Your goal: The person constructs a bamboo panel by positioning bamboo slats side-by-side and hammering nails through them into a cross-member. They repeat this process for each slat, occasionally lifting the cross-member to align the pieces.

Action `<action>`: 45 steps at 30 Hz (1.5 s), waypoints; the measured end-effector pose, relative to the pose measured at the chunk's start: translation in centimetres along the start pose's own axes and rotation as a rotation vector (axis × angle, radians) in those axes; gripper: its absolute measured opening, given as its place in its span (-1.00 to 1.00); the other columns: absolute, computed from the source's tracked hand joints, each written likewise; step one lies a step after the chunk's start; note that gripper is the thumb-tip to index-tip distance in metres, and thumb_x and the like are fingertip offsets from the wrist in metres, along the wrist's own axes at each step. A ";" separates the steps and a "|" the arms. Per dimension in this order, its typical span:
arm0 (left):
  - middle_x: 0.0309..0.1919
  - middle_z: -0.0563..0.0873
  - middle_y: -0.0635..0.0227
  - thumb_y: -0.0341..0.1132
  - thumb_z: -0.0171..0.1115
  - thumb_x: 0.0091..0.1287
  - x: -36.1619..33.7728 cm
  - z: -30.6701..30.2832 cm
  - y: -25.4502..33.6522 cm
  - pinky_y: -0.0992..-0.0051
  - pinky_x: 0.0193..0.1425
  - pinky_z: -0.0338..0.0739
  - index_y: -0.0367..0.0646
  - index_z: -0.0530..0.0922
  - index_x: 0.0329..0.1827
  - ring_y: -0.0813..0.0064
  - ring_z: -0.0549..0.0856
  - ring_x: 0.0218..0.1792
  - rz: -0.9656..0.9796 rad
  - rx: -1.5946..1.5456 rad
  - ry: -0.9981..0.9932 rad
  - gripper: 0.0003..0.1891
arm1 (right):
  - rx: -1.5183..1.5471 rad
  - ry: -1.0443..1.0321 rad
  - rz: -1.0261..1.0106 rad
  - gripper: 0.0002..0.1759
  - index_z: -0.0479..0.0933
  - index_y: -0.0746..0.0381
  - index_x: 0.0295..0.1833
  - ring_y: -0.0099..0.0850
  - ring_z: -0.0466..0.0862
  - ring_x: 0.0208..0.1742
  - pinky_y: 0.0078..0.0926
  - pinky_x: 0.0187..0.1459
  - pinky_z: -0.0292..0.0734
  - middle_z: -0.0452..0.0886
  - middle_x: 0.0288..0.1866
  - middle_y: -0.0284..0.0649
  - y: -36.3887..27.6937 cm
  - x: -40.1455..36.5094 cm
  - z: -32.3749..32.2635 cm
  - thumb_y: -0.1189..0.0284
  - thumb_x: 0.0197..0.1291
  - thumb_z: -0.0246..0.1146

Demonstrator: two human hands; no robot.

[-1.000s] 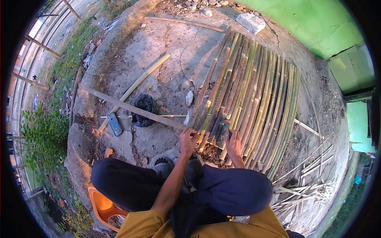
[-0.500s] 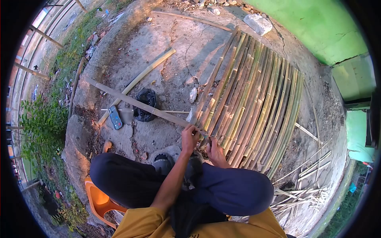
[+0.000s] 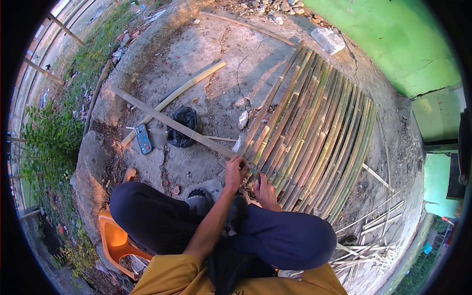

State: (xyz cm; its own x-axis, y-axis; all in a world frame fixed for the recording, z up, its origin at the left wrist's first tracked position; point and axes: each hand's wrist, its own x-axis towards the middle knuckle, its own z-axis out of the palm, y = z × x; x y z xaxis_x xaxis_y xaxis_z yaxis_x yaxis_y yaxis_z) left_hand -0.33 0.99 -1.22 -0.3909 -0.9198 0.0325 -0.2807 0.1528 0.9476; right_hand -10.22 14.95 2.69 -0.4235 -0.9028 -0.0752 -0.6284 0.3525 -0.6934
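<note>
My left hand [image 3: 236,172] is closed around a long flat bamboo strip [image 3: 172,122], near its lower right end. The strip slants up to the left across the ground. Close beside it, my right hand [image 3: 267,191] is closed on a small tool, its end against the strip's end; the tool is mostly hidden by my fingers. Just beyond both hands lies a row of several bamboo slats [image 3: 314,128], side by side.
A black plastic bag [image 3: 183,126] and a phone [image 3: 143,139] lie on the ground at the left, near a pale bamboo piece [image 3: 189,84]. An orange chair [image 3: 112,246] is at lower left. Thin offcuts [image 3: 366,250] lie at lower right, and a white rock [image 3: 328,41] near the green wall [image 3: 393,44].
The view has shifted slightly, so the ground objects sit a little differently in the frame. Both hands keep their holds on the strip and the tool.
</note>
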 end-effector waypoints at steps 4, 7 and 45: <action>-0.39 0.65 0.10 -0.57 0.42 0.05 0.1 0.0 0.5 0.30 -0.23 0.59 -0.37 0.62 -0.33 0.17 0.69 -0.38 -0.025 -0.028 0.016 -0.85 | 0.005 -0.005 0.007 -0.60 0.33 0.23 0.36 0.33 0.70 -0.22 0.19 -0.22 0.57 0.66 -0.26 0.31 0.2 0.1 0.2 0.39 0.50 0.15; -0.38 0.65 0.11 -0.55 0.44 0.07 0.1 0.0 0.4 0.30 -0.23 0.59 -0.36 0.62 -0.32 0.17 0.69 -0.38 -0.007 -0.003 0.028 -0.84 | -0.002 0.000 0.008 -0.60 0.33 0.21 0.36 0.33 0.69 -0.21 0.18 -0.22 0.56 0.65 -0.25 0.30 0.5 0.3 0.4 0.39 0.50 0.15; -0.38 0.61 0.10 -0.62 0.38 0.13 0.1 0.4 0.3 0.25 -0.29 0.53 -0.32 0.55 -0.30 0.03 0.66 -0.40 -0.003 -0.022 0.021 -0.84 | 0.014 0.014 0.052 -0.57 0.31 0.24 0.42 0.32 0.70 -0.28 0.20 -0.28 0.62 0.67 -0.19 0.35 0.3 -0.4 0.0 0.40 0.53 0.10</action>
State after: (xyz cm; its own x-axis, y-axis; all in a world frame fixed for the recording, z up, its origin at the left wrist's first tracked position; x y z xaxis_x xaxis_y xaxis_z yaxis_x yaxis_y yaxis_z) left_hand -0.81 1.07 -1.03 -0.3718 -0.9276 0.0362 -0.2624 0.1424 0.9544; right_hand -10.25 15.40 2.52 -0.4649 -0.8795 -0.1017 -0.5956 0.3956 -0.6991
